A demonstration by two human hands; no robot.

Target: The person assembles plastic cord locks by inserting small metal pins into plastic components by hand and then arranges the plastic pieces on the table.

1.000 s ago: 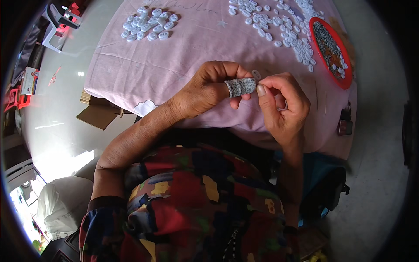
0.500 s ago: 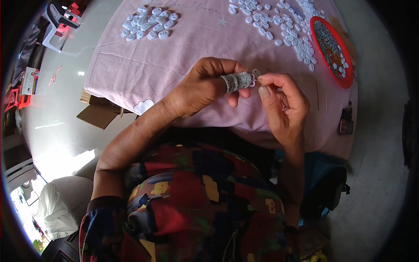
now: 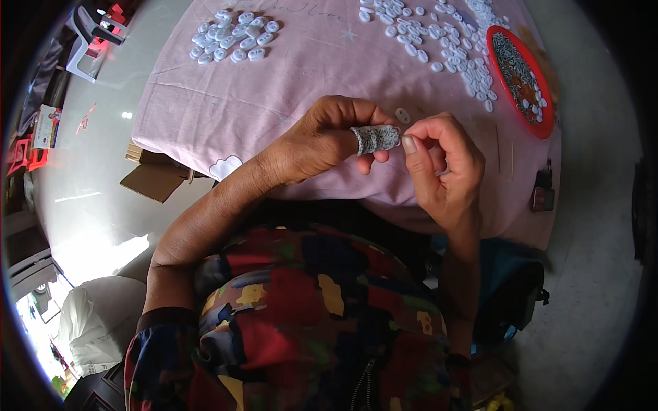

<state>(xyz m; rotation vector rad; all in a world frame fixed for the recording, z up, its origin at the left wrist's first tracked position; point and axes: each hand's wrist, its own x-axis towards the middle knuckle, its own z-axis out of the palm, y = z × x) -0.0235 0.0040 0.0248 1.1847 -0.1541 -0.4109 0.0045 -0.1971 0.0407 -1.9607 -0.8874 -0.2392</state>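
Observation:
My left hand (image 3: pixel 319 133) is closed, thumb against index finger, with a grey knitted finger sleeve (image 3: pixel 375 139) over the thumb. Something small and pale shows at its fingertips, too small to name. Close on the right, my right hand (image 3: pixel 449 161) pinches thumb to index finger right at that spot; what it grips cannot be made out. Just beyond the fingertips, a single white oval plastic piece (image 3: pixel 403 116) lies on the pink cloth (image 3: pixel 301 68).
A loose cluster of white oval pieces (image 3: pixel 233 38) lies at the far left, and many more white pieces (image 3: pixel 456 51) spread at the far right. Beside them stands a red tray (image 3: pixel 492 48) of small grey metal parts. A small dark object (image 3: pixel 543 192) sits near the right edge.
Both hands have shifted slightly, and the sleeved left thumb has turned and lowered a little. The white piece beyond the fingertips shows more fully now.

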